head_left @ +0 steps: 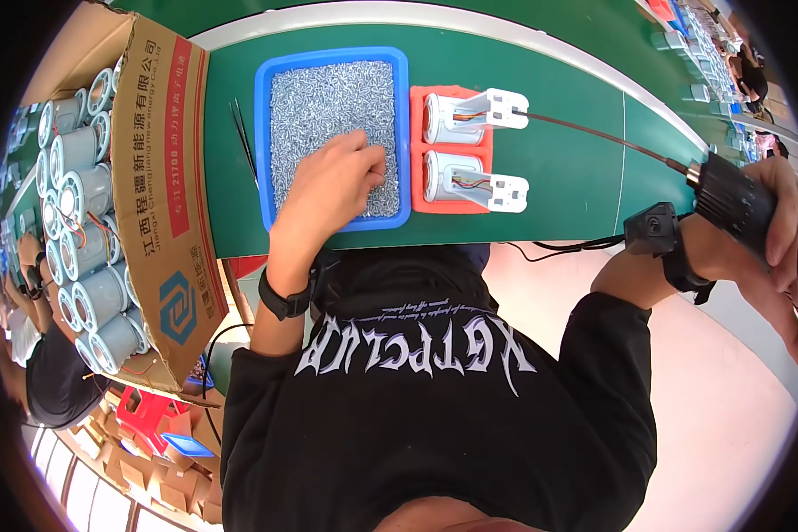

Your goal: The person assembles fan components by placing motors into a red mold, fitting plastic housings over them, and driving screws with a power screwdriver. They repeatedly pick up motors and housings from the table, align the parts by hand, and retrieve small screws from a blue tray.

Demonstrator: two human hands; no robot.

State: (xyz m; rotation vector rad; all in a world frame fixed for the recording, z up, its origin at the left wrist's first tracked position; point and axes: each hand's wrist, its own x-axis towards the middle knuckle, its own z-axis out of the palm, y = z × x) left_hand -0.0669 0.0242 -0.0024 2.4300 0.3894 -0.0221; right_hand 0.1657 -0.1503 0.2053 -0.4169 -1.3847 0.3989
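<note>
The left hand (332, 177) sits in the upper middle of the frame, its fingers curled down into the blue tray (264, 133) of small silver screws (328, 102); the grip looks pressed together on the heap, but whether a screw is already pinched between the fingertips cannot be told, since the fingers hide it. At the right edge of the frame the right hand (767, 222) is wrapped tightly around the black electric screwdriver (727, 199), whose long thin bit (594, 135) stretches leftward toward the red holder (417, 151) just right of the tray. In that holder lie two grey cylindrical parts (448, 146), each with a white bracket (501, 108) on its end and thin wires showing. The bit tip lies near the upper bracket and seems not to be seated in it. Judging from this, the pick-up of a screw is in hand and the fastening of both brackets appears not yet done. At the left of the frame an open cardboard box (164, 177) holds many more of the same cylinders (89, 266), and black tweezers (242, 133) lie on the green table (576, 168) beside the tray.
</note>
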